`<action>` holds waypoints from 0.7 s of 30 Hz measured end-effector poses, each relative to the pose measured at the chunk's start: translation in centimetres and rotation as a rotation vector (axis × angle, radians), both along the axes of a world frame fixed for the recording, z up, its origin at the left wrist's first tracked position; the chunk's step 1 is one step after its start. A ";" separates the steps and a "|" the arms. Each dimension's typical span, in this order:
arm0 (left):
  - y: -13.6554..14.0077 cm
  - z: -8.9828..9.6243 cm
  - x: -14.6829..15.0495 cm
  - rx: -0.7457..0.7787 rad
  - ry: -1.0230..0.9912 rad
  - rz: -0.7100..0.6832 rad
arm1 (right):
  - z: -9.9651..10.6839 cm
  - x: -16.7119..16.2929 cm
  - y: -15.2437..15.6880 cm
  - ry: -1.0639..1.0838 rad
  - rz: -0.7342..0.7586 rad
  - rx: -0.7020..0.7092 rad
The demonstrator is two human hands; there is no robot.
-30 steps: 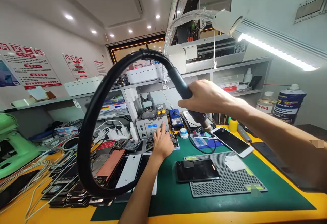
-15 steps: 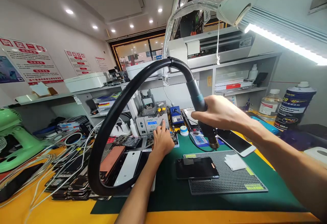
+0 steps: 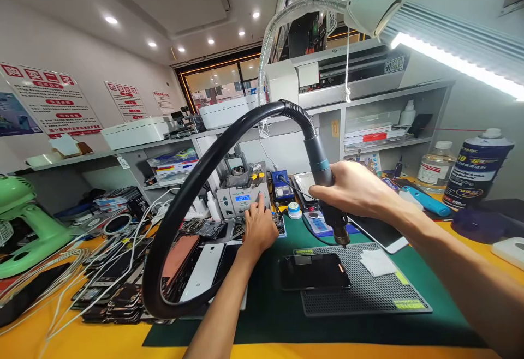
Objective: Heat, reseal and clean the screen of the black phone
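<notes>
My right hand (image 3: 347,187) is wrapped round the dark handle of a hot air gun (image 3: 321,165), its metal nozzle pointing down above the mat. A thick black hose loops from its top to the left and down behind my left forearm. My left hand (image 3: 260,225) reaches to the grey hot air station (image 3: 233,201), index finger stretched to the right side of its front panel, where a blue display is lit. Nothing shows in that hand. Below the nozzle, a black phone (image 3: 313,271) lies screen up, partly on a grey perforated mat (image 3: 368,293).
White wipes (image 3: 377,262) lie on the mat. Piles of phones and parts (image 3: 118,293) and white cables crowd the left, beside a green fan (image 3: 35,233). A white-framed phone (image 3: 380,231), a clear bottle (image 3: 436,165) and a spray can (image 3: 475,171) stand right. A lamp (image 3: 458,64) hangs overhead.
The hot air gun and my right hand have shifted slightly right and down. My left hand stays at the station's panel, and the view has moved a little.
</notes>
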State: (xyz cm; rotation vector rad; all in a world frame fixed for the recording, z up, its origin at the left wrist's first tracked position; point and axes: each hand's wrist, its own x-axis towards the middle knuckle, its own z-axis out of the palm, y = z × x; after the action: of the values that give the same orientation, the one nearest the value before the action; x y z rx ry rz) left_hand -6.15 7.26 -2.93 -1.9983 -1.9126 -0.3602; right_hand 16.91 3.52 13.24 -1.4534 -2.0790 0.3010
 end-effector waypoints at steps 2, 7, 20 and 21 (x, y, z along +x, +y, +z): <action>0.0 -0.1 0.0 0.013 0.014 -0.005 | 0.0 0.0 0.0 0.008 0.006 -0.002; -0.1 -0.2 -0.1 0.040 0.045 -0.010 | -0.5 0.2 0.4 0.025 0.014 -0.010; 0.1 -0.7 -0.2 0.086 0.081 -0.015 | -1.9 0.8 0.4 0.069 0.025 0.017; 0.1 -0.8 -0.2 0.089 0.079 -0.015 | -1.9 0.8 0.4 0.069 0.023 0.023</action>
State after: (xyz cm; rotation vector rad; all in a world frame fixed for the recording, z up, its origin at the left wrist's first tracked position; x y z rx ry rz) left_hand -6.37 7.37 -3.68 -1.9416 -1.8022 -0.3580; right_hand 17.72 3.96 11.35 -1.3873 -2.0390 0.3307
